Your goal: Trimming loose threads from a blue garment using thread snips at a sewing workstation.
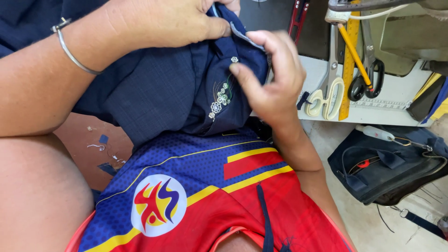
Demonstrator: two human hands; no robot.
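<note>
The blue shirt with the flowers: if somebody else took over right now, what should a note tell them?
Left hand: pinching the top edge of the dark blue garment between thumb and fingers.
Right hand: fingers curled at the placket, thumb tip just beside the small flower-shaped button.
The garment lies bunched over the lap, embroidered flowers facing up below the button.
Done: the button sits on the fabric; whether it is fully fastened cannot be told.
Nearby: cream-handled scissors, black-handled scissors and a yellow ruler on the white table.

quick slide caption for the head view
Left hand and right hand hold a dark blue embroidered garment over the lap, scissors hanging nearby.
</note>
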